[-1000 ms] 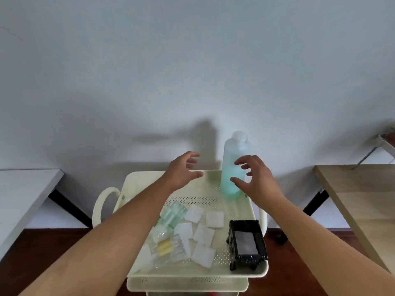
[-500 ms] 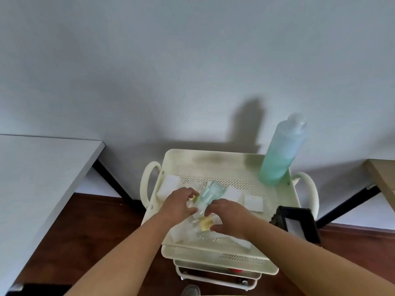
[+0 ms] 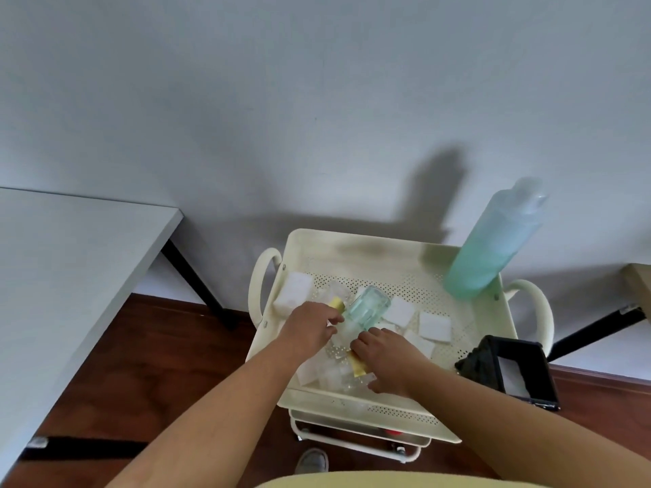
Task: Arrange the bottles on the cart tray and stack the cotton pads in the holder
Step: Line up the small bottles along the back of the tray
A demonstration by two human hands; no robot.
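A: What is seen on the left side of the cart tray?

B: A white cotton pad is leaned on the left wall. Next to it, the left hand is laid on the small clear bottles lying in a pile. A yellow cap is touched by its fingertips. Whether anything is truly held cannot be told.

A: And in the middle?

B: A glass bottle is seen lying on its side between the two hands. It is judged hard, smooth and slippery, and it could be broken if dropped. It is best taken around its wide middle. The right hand is spread low over the pile. Its grip cannot be told either.

A: What about the other pads?

B: More pads are scattered flat on the tray, right of the hands. They are judged soft and very light, so they can be pinched by an edge.

A: And on the far right?

B: A tall green bottle is stood up in the back right corner. It is likely heavy with liquid. The black holder is set at the tray's right edge.
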